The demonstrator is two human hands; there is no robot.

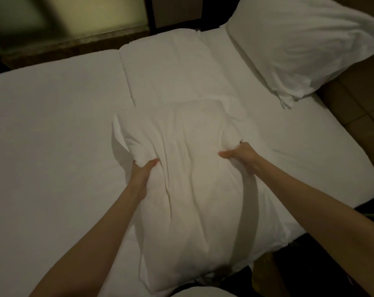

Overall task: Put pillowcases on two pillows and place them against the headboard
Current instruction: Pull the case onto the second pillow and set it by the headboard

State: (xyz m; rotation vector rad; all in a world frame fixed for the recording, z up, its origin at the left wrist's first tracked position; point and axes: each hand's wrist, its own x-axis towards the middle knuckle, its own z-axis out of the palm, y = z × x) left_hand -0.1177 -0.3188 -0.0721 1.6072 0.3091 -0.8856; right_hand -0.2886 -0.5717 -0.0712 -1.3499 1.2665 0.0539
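A white pillow in a white pillowcase (188, 185) lies lengthwise on the bed in front of me, its near end hanging over the mattress edge. My left hand (142, 171) grips the fabric at its left side, fingers tucked under. On the opposite side my right hand (239, 154) clutches the case, thumb on top. The far end of the case is loose and folded near the left corner. A second white pillow (299, 46) in a case leans at the far right against the brown headboard (357, 86).
The bed (53, 136) carries a white fitted sheet and a folded white duvet (177, 67) at the far middle. A dark window or wall panel (64, 18) lies beyond the far edge. The mattress corner (370, 179) is at the right.
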